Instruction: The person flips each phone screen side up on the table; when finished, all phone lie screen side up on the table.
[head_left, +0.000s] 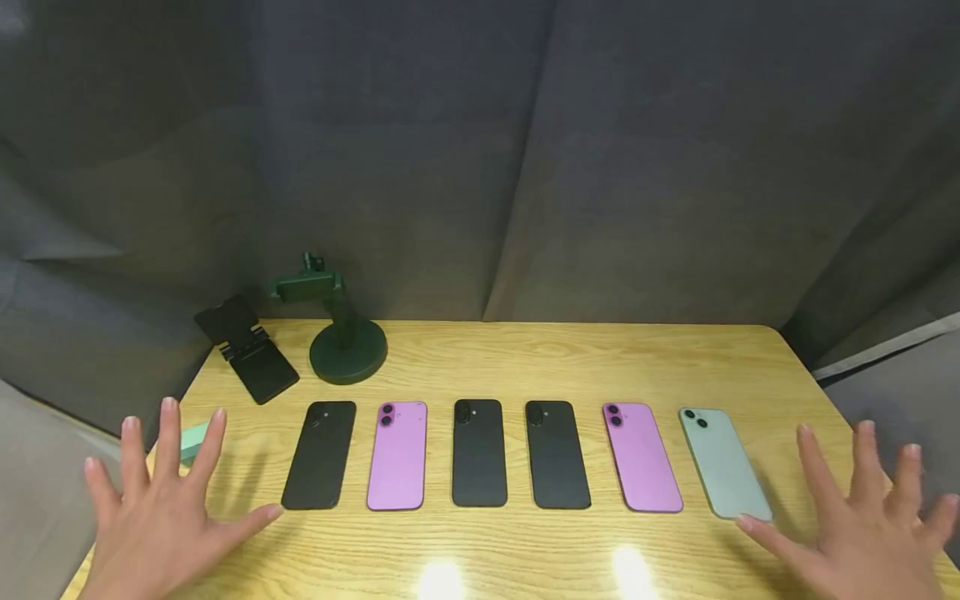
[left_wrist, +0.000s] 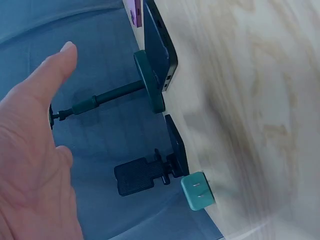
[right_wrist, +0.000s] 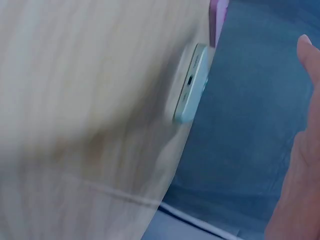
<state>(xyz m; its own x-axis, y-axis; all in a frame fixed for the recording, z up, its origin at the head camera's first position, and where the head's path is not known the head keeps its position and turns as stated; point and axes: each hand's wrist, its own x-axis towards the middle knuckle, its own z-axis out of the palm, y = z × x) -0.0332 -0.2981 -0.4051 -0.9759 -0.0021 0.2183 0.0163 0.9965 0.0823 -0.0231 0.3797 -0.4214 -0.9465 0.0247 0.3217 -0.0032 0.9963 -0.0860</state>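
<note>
Both hands hover palm down with fingers spread, holding nothing. In the head view the left hand [head_left: 153,508] is at the lower left, its thumb tip beside the leftmost black phone [head_left: 320,457]. The right hand [head_left: 866,525] is at the lower right, its thumb tip overlapping the bottom of a pale green phone [head_left: 726,462]. Between these two phones lie a pink phone [head_left: 397,458], two black phones [head_left: 479,454] and another pink phone [head_left: 642,458], all backs up in one row. A mint green block [head_left: 193,440], partly hidden by the left fingers, shows two slots in the left wrist view.
At the back left of the wooden table [head_left: 570,358] stand a dark green phone stand [head_left: 348,350] with a round base and a black folding stand [head_left: 258,358]. A grey curtain [head_left: 637,167] hangs behind the table's far edge.
</note>
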